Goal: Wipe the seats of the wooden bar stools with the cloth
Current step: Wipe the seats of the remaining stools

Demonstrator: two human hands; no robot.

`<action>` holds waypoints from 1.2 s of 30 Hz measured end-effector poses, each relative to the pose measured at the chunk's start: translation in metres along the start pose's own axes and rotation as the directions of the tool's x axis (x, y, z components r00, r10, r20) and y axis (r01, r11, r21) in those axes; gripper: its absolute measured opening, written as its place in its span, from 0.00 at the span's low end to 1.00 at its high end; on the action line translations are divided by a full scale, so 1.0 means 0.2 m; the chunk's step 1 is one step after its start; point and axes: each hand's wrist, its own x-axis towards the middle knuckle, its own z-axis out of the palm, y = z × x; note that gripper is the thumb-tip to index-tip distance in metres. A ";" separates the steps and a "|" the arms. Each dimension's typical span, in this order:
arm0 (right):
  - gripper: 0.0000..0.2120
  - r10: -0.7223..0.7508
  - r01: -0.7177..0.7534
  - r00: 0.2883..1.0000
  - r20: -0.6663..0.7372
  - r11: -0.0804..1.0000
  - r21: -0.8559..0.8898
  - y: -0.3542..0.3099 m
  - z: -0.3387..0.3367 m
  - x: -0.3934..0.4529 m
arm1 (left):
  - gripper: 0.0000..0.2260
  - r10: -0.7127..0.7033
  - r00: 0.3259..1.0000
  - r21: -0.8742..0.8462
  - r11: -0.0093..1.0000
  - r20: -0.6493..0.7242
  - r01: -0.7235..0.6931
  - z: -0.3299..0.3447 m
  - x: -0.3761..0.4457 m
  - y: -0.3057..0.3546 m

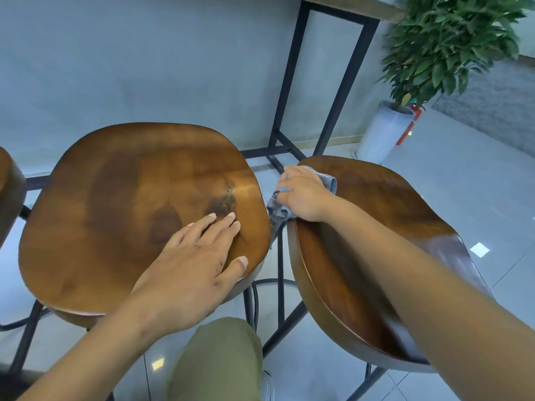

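Right hand, centre right of the frame, with fingers curled in a closed grip round a bunched grey-blue cloth; the cloth shows on both sides of the grip, a fold above the knuckles and a crumpled tail hanging below the fingers. The grip sits at the upper left edge of the right stool seat, so that part of the cloth overhangs the rim into the narrow gap between the two seats. The right forearm runs diagonally from the lower right corner across this seat, covering much of its surface; the seat's right side, toward the frame's right, is uncovered. Left hand, centre of the frame, lies flat and open, fingers straight and slightly spread, palm down on the right portion of the middle stool seat, its thumb near that seat's right rim. The broad left part of this seat is bare wood. A third seat's edge shows at the far left. Below, a knee in olive trousers stands between the stools' black metal legs. Upper right: a potted plant beside a black-framed desk, on a pale tiled floor.
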 end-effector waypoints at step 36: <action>0.24 -0.129 0.133 0.991 0.048 0.986 -0.102 0.13 0.03 0.15 | 0.32 0.014 1.000 0.055 0.998 -0.022 -0.013 0.02 0.00 -0.01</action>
